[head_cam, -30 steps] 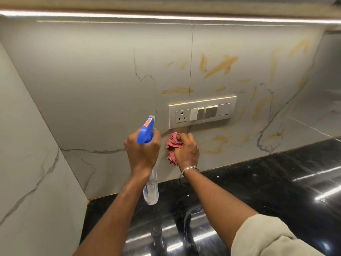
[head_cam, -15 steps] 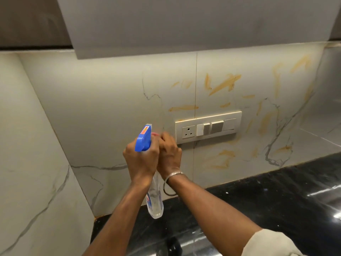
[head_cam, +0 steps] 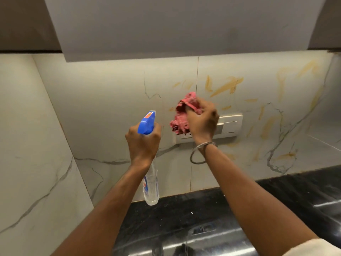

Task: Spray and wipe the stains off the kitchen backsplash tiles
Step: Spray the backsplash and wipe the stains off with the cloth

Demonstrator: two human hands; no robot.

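- The backsplash (head_cam: 114, 100) is pale marble-look tile with grey veining, running from a left corner along above the bench; a vertical joint divides it near the middle. Its left half looks clean, while the stains (head_cam: 226, 86), orange-brown streaks, spread over the right half up toward the top right corner, so most of the wiping appears undone.
- An overhead cabinet (head_cam: 184, 24) hangs above, its underside lighting the tile.
- The bench (head_cam: 295, 191) is glossy black stone along the wall's bottom edge, reflecting light; nothing stands on the part in view.
- A cream switch plate (head_cam: 230, 124) sits on the wall just right of the joint, partly hidden by the wiping hand. It probably calls for a light touch with little liquid.
- The spray bottle (head_cam: 151, 183) is clear with a blue trigger head, held upright left of the joint, nozzle toward the tile, likely kept ready for the next squirt.
- The left hand (head_cam: 143, 143) is clenched around the bottle's neck.
- The right hand (head_cam: 202, 120), a bangle at the wrist, grasps the cloth and seems to press it to the tile over the plate's left end.
- The cloth (head_cam: 181, 118) is a bunched red rag, bunched probably for firmer rubbing.
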